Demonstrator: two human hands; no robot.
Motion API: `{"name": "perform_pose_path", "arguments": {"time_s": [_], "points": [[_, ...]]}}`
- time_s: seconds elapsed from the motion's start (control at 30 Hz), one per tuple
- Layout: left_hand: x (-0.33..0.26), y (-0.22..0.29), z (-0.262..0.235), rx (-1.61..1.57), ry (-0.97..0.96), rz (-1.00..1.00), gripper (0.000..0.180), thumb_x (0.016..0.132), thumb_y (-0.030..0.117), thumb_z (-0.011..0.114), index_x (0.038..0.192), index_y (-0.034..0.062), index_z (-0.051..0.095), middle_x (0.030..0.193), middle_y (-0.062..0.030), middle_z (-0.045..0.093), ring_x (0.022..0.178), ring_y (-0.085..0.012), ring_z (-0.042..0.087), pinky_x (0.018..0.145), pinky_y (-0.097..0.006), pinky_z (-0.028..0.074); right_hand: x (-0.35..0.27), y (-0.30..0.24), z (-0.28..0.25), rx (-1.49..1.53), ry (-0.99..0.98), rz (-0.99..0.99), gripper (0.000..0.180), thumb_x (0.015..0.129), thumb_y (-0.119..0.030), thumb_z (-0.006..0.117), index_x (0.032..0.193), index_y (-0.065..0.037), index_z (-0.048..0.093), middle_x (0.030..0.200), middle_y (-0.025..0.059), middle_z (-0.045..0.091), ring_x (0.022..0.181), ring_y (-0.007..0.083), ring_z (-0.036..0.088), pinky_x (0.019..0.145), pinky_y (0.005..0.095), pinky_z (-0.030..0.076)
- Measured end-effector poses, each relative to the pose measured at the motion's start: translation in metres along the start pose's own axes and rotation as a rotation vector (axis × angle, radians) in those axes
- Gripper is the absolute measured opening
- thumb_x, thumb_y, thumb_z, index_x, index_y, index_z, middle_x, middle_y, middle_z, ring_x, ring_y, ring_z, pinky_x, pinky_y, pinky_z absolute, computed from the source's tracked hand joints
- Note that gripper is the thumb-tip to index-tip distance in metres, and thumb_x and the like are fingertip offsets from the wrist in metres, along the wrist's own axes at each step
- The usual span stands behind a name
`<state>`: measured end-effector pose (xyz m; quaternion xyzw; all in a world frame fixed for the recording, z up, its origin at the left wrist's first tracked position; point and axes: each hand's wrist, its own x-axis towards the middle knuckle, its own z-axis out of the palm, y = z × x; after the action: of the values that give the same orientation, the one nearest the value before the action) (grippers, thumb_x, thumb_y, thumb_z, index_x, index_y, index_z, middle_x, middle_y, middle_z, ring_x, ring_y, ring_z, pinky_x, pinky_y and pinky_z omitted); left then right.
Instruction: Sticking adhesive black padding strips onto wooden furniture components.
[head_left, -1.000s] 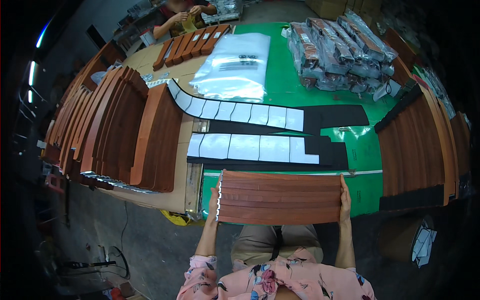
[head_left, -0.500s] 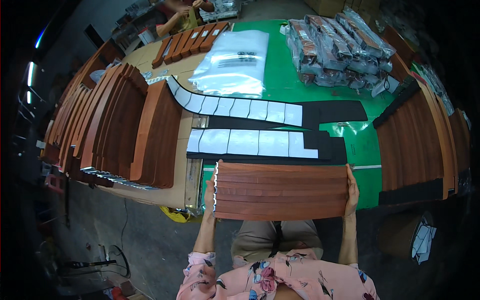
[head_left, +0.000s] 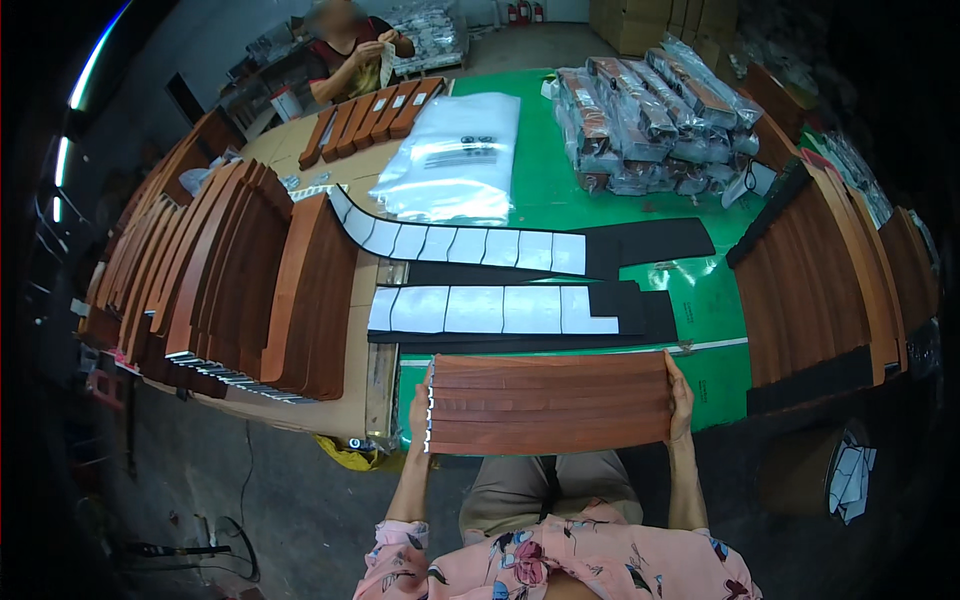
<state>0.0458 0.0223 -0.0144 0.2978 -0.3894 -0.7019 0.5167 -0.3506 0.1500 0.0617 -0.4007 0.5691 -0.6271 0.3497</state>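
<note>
Between my two hands is a stack of reddish-brown wood-grain panels (head_left: 550, 403), held level at the table's near edge. My left hand (head_left: 420, 400) presses against the stack's left end, where pale edges show; its fingers are partly hidden behind it. Around the right end my right hand (head_left: 680, 402) is closed, fingers along the side. Just beyond the stack lie black foam strips (head_left: 655, 318), one topped with white backing pieces (head_left: 480, 308). A second white-faced strip (head_left: 490, 247) lies farther back, its left end curving up against a brown panel.
Upright brown panels (head_left: 308, 300) crowd the left side. More panels with black foam edging (head_left: 800, 290) stand at right. Clear plastic bags (head_left: 450, 160) and plastic-wrapped brown pieces (head_left: 650, 115) lie at the back. Across the table another person (head_left: 350, 55) handles something small.
The view has tilted up, so the table sits lower in the picture. Both hands keep the panel stack, which now appears slightly lower and left. The person across the table shows more fully.
</note>
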Motion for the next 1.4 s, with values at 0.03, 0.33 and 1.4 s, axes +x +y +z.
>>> {"name": "perform_pose_path", "arguments": {"time_s": [0.03, 0.33, 1.4], "points": [[-0.001, 0.014, 0.019, 0.013, 0.036, -0.012, 0.059, 0.099, 0.045, 0.028, 0.142, 0.0046, 0.028, 0.129, -0.0072, 0.047, 0.112, -0.0145, 0.047, 0.094, -0.029, 0.037, 0.002, -0.007, -0.003, 0.006, -0.006, -0.014, 0.065, 0.095, -0.048, 0.032, 0.137, 0.002, 0.035, 0.141, 0.0133, 0.036, 0.130, 0.0220, 0.034, 0.108, 0.0347, 0.026], [0.002, -0.019, -0.015, -0.146, 0.029, -0.090, 0.053, 0.099, 0.038, 0.032, 0.140, 0.0053, 0.030, 0.131, -0.0055, 0.046, 0.116, -0.0173, 0.045, 0.100, -0.036, 0.035, 0.002, 0.016, -0.007, -0.016, -0.004, 0.012, 0.058, 0.098, -0.040, 0.030, 0.136, 0.004, 0.035, 0.141, 0.0143, 0.037, 0.130, 0.0231, 0.034, 0.108, 0.0349, 0.025], [-0.102, 0.087, 0.085, -0.247, 0.508, -1.012, 0.053, 0.095, 0.046, 0.030, 0.129, 0.0093, 0.045, 0.124, -0.0136, 0.053, 0.110, -0.0306, 0.054, 0.094, -0.045, 0.044, 0.028, -0.074, -0.028, -0.157, -0.167, 1.194, 0.084, 0.087, -0.066, 0.034, 0.136, 0.002, 0.035, 0.136, 0.0197, 0.039, 0.121, 0.0244, 0.045, 0.098, 0.0389, 0.040]]}}
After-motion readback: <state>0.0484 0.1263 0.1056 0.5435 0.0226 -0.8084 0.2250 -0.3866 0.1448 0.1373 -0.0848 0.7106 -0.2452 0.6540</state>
